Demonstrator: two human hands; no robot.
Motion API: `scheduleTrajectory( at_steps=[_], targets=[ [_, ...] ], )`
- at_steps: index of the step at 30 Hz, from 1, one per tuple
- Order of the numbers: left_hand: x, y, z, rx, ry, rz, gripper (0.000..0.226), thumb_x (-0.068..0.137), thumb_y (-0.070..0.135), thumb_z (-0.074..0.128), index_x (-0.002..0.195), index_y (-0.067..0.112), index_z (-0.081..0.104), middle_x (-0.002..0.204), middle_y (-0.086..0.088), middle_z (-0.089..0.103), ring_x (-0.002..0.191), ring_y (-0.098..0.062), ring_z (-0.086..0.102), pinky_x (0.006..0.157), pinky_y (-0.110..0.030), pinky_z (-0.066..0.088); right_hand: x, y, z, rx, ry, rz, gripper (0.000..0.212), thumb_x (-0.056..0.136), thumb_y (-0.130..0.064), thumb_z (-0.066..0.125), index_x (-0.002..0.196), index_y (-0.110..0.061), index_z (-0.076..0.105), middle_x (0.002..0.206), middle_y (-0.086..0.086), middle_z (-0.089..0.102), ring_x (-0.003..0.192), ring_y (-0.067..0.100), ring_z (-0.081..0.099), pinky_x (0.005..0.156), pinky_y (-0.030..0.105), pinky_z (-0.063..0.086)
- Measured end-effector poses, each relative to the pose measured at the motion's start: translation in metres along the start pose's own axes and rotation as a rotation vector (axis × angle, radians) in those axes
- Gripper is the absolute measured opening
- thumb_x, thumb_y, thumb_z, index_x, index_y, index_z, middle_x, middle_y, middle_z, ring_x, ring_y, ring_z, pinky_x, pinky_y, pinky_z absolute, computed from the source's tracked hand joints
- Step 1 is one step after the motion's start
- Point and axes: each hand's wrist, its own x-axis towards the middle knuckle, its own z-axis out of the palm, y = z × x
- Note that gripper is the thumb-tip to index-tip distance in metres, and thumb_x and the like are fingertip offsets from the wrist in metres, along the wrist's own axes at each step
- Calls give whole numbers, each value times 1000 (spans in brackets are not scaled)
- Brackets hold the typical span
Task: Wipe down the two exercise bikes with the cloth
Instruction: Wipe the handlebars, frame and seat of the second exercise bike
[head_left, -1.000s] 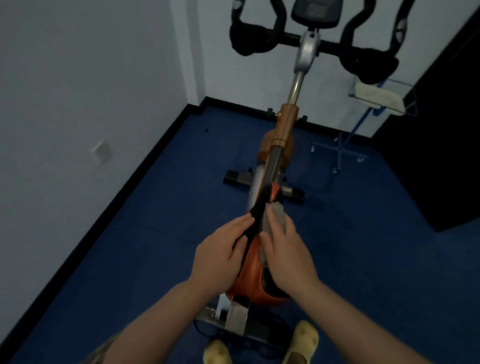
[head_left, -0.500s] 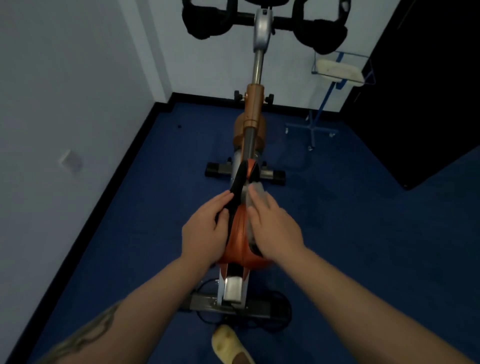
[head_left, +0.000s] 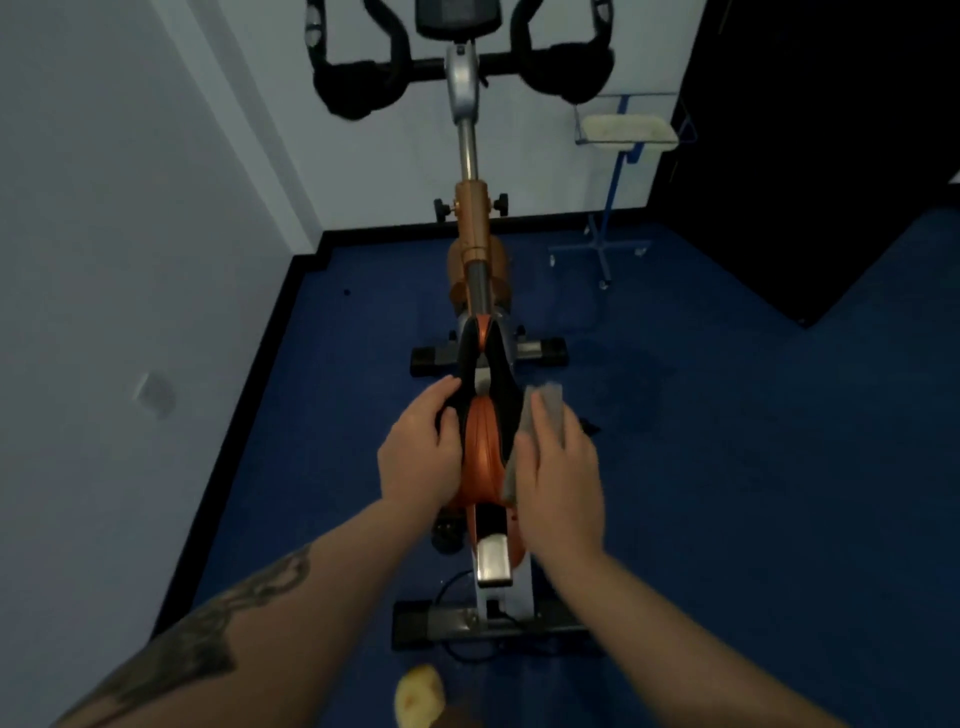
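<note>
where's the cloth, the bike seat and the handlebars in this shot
cloth (head_left: 546, 410): head view, on the grey upper end showing above the right hand's fingers.
bike seat (head_left: 482, 441): head view, on the orange middle of the saddle.
handlebars (head_left: 358, 85): head view, on the left black padded grip.

Both my arms are bare from the hands up to where the picture cuts them off; no sleeve, watch, bracelet or ring shows on either. My left forearm (head_left: 218, 618) carries a dark tattoo (head_left: 208, 634), a sprawl of curling, inked shapes that runs along the outer side toward the elbow, too blurred to read as a pattern. My right forearm (head_left: 670, 623) is plain and unmarked. My left hand (head_left: 418, 457) and right hand (head_left: 561, 483) wear no gloves. Down at the bottom edge one foot shows in a pale yellow slipper (head_left: 420, 699) with a rounded toe and faint darker speckles.
</note>
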Motion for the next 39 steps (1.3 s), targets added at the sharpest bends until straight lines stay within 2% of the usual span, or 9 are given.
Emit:
scheduleTrajectory(
  at_steps=[3, 8, 11, 14, 18, 24, 29, 34, 39],
  targets=[
    [1, -3, 1, 19, -8, 13, 38, 99, 17, 44, 134, 29, 54, 136, 11, 56, 122, -8, 52, 95, -21, 37, -21, -2, 11, 79, 71, -14, 62, 96, -55, 9, 153, -35, 22, 161, -6, 13, 144, 12, 14, 115, 27, 21],
    [6, -8, 0, 25, -82, 79, 39, 100, 16, 38, 137, 28, 46, 138, 11, 50, 123, -9, 49, 92, -23, 37, 15, -7, 20, 457, 296, 372, 40, 105, -36, 31, 139, -30, 51, 143, -6, 47, 129, 13, 45, 102, 26, 37],
    [12, -9, -3, 115, -211, 162, 43, 102, 18, 33, 144, 26, 37, 152, 10, 34, 134, -9, 38, 90, -19, 33, -16, -42, 50, 446, 492, 467, 47, 103, -46, 26, 149, -39, 30, 158, -7, 21, 143, 10, 20, 112, 27, 21],
    [30, -18, -8, 156, -404, 400, 47, 102, 29, 21, 147, 27, 34, 160, 11, 17, 145, -8, 20, 103, -19, 29, -16, -51, 66, 435, 656, 484, 53, 97, -52, 23, 148, -41, 31, 159, -7, 18, 144, 5, 14, 115, 28, 16],
    [76, -38, -11, 181, -698, 769, 55, 97, 43, 14, 149, 33, 26, 159, 14, 16, 147, -1, 0, 119, -26, -8, -2, -39, 65, 547, 831, 555, 54, 98, -50, 22, 147, -34, 39, 156, -12, 30, 142, 3, 26, 119, 37, 24],
    [88, -49, 1, -77, -736, 756, 45, 99, 42, 25, 143, 35, 31, 157, 10, 25, 148, -5, 7, 120, -53, 10, -21, -115, 129, 533, 903, 544, 59, 97, -56, 18, 151, -45, -5, 158, -21, -21, 143, -9, -11, 106, -1, -1],
    [87, -49, 2, -135, -740, 730, 43, 98, 43, 25, 141, 39, 32, 156, 12, 26, 148, -4, 8, 119, -54, 11, -5, -85, 109, 563, 1035, 631, 62, 100, -49, 20, 155, -30, -1, 162, -13, -8, 143, -9, -10, 109, 2, -4],
    [88, -49, 2, -139, -739, 731, 46, 97, 42, 24, 141, 35, 34, 155, 13, 25, 147, -3, 8, 119, -53, 10, -10, -108, 122, 512, 965, 586, 64, 101, -51, 20, 154, -30, -8, 160, -16, -17, 143, -11, -10, 111, 4, -1],
    [86, -49, 3, -147, -736, 721, 47, 96, 41, 25, 141, 34, 36, 156, 9, 28, 148, -5, 9, 120, -51, 9, -8, -79, 94, 571, 952, 625, 58, 102, -42, 22, 156, -26, 6, 163, -6, 2, 126, -32, -1, 99, -7, 5]
  ],
)
